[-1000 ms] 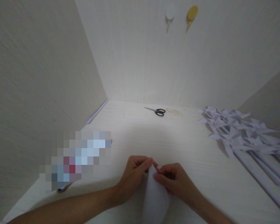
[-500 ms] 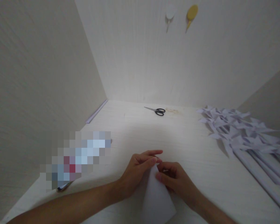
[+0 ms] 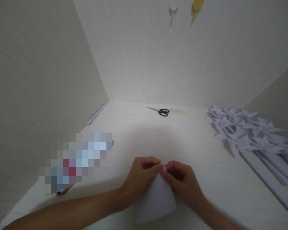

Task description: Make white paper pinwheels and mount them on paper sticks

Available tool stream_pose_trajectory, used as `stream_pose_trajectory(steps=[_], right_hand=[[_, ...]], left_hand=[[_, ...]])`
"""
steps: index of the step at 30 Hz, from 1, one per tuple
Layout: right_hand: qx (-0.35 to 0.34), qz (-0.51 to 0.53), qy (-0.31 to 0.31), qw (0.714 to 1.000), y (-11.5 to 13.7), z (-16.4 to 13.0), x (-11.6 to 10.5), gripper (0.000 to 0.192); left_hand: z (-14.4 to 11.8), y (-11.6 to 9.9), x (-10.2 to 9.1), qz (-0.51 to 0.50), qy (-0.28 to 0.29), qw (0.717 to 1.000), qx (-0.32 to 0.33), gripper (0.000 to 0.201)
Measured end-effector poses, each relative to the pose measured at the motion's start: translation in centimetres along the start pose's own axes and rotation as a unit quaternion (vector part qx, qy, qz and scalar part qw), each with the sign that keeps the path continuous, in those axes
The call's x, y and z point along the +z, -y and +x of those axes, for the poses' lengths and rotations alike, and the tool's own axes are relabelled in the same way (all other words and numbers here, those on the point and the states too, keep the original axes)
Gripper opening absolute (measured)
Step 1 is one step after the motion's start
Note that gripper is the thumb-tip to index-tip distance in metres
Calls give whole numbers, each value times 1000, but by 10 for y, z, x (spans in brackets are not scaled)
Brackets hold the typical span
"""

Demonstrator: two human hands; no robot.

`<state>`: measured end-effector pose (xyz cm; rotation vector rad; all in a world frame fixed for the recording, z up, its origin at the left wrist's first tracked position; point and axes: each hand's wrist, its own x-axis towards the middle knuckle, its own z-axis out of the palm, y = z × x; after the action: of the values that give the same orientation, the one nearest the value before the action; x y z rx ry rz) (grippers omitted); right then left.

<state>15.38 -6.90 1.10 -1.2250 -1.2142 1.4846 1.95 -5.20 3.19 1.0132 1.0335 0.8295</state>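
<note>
A white sheet of paper hangs between my hands, narrow at the top and flaring toward me at the bottom. My left hand pinches its upper tip between thumb and fingers. From the other side, my right hand grips the same tip, its thumb almost touching my left thumb. Both hands are closed, and the fingertips behind the paper are hidden. Whether the paper is folded or rolled at the tip is covered by my fingers.
Scissors with black handles lie near the back wall. Several white paper pinwheels on paper sticks are piled at the right. A rolled paper stick rests along the left wall. A blurred-out object sits at the left.
My left index finger has curled in from its stretched position. My right hand has risen to the paper's tip, and the lower part of the paper has spread wider to the left.
</note>
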Motion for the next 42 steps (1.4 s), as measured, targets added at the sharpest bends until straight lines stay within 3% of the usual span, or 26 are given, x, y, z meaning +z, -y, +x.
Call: stream_pose_trajectory(steps=[5, 10, 21, 27, 33, 37, 42], right_hand=[[-32, -19, -15, 999, 11, -2, -9, 21], [-70, -62, -20, 995, 33, 4, -18, 16], [-85, -96, -41, 991, 46, 16, -18, 14], [-132, -191, -48, 972, 60, 26, -19, 14], [-219, -304, -127, 918, 79, 42, -20, 13], [-256, -272, -200, 906, 78, 52, -25, 13], [-267, -207, -262, 904, 66, 51, -32, 13]], left_hand=[[2, -6, 4, 10, -4, 999, -41, 18], [4, -17, 9, 4, 8, 999, -42, 17], [14, -28, 11, 66, 35, 997, -7, 24], [26, -33, 10, 91, 50, 994, 46, 29], [35, -48, 9, 110, 57, 987, 99, 29], [32, -49, 8, 130, 69, 982, 118, 33], [28, -40, 2, 191, 25, 971, 142, 50]])
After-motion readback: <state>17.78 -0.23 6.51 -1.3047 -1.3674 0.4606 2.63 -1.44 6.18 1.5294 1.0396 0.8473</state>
